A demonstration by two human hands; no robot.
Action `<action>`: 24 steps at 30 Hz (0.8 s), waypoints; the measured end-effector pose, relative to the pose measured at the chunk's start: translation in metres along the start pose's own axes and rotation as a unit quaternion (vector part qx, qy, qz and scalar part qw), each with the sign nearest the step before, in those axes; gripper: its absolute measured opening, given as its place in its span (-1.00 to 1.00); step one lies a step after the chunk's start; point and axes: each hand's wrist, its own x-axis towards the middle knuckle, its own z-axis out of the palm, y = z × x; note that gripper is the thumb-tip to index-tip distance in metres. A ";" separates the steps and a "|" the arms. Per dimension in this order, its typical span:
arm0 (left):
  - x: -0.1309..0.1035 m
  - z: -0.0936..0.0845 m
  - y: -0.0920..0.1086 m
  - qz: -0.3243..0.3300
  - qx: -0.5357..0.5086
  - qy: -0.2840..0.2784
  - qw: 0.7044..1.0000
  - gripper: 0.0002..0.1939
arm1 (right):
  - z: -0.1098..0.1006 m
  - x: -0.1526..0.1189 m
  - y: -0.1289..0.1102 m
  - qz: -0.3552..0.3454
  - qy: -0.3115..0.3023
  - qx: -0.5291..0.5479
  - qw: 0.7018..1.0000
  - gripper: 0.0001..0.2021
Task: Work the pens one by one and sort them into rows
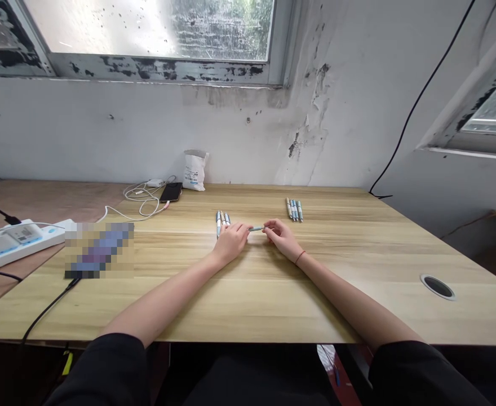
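Between my two hands a slim, light-coloured pen (255, 229) lies crosswise just above the table. My left hand (231, 241) is closed around its left end, and the fingertips of my right hand (282, 237) pinch its right end. Part of the pen is hidden by the fingers. Right behind my left hand lie several pens (218, 219) side by side, their near ends partly covered by that hand. Farther back on the right, a second row of several pens (294, 210) in pale blue, green and cream rests on the table.
The wooden table (256, 304) reaches the wall. A white packet (194, 170) and a black phone (171, 192) with white cables sit at the back. On the left are a power strip (36, 239) and a pixelated device (100, 251). A round cable hole (438, 286) is at right.
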 end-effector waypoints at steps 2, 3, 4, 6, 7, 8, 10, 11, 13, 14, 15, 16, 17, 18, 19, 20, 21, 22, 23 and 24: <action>0.000 -0.001 0.000 0.008 0.000 -0.006 1.000 -0.76 | 0.000 0.000 0.000 -0.004 -0.010 -0.005 1.000 -0.73; 0.000 -0.001 0.000 0.010 -0.001 -0.008 1.000 -0.76 | 0.000 0.000 0.001 -0.006 -0.016 -0.006 1.000 -0.73; 0.000 0.000 0.000 0.012 -0.002 -0.008 1.000 -0.76 | 0.000 0.000 0.001 -0.008 -0.022 -0.007 1.000 -0.73; 0.000 0.001 -0.001 0.016 -0.006 -0.005 1.000 -0.76 | 0.000 0.000 0.001 -0.013 -0.029 -0.010 0.999 -0.73; 0.000 0.001 -0.002 0.016 -0.009 -0.003 1.000 -0.76 | 0.000 0.000 0.002 -0.016 -0.031 -0.014 0.999 -0.72; 0.000 0.002 -0.003 0.017 -0.011 -0.001 1.000 -0.77 | 0.000 0.000 0.003 -0.020 -0.032 -0.019 0.999 -0.72; 0.000 0.004 -0.004 0.017 -0.016 0.003 1.000 -0.78 | 0.000 0.000 0.003 -0.023 -0.034 -0.031 0.999 -0.71; 0.000 0.005 -0.005 0.016 -0.018 0.004 1.000 -0.78 | 0.000 0.000 0.003 -0.026 -0.033 -0.039 0.998 -0.71; -0.001 0.006 -0.006 0.018 -0.020 0.008 1.000 -0.79 | 0.000 -0.001 0.002 -0.038 -0.029 -0.071 0.996 -0.72; -0.001 0.006 -0.005 0.020 -0.021 0.010 1.000 -0.80 | 0.000 -0.001 0.000 -0.043 -0.026 -0.095 0.994 -0.71; -0.001 0.006 -0.005 0.024 -0.021 0.011 0.999 -0.80 | 0.000 -0.002 -0.002 -0.045 -0.024 -0.120 0.991 -0.69; -0.001 0.005 -0.005 0.028 -0.022 0.012 0.999 -0.81 | -0.001 -0.002 -0.004 -0.044 -0.026 -0.141 0.989 -0.65; -0.001 0.005 -0.004 0.033 -0.023 0.012 0.999 -0.81 | -0.001 -0.003 -0.006 -0.041 -0.032 -0.157 0.986 -0.60; -0.001 0.004 -0.004 0.036 -0.023 0.012 0.999 -0.81 | -0.001 -0.003 -0.007 -0.036 -0.040 -0.164 0.985 -0.58; -0.001 0.004 -0.004 0.037 -0.025 0.012 0.999 -0.81 | -0.002 -0.003 -0.008 -0.034 -0.048 -0.164 0.985 -0.58; -0.001 0.004 -0.003 0.036 -0.026 0.012 0.999 -0.80 | -0.002 -0.003 -0.008 -0.035 -0.052 -0.160 0.985 -0.61; -0.001 0.004 -0.003 0.033 -0.026 0.013 0.999 -0.80 | -0.003 -0.003 -0.007 -0.040 -0.053 -0.154 0.986 -0.66; 0.000 0.004 -0.003 0.030 -0.027 0.015 0.999 -0.80 | -0.003 -0.003 -0.005 -0.048 -0.049 -0.147 0.987 -0.69; 0.000 0.004 -0.003 0.027 -0.027 0.016 0.999 -0.79 | -0.004 -0.003 -0.003 -0.055 -0.045 -0.138 0.988 -0.68; 0.000 0.004 -0.003 0.025 -0.028 0.018 0.999 -0.79 | -0.004 -0.002 -0.002 -0.062 -0.042 -0.130 0.989 -0.68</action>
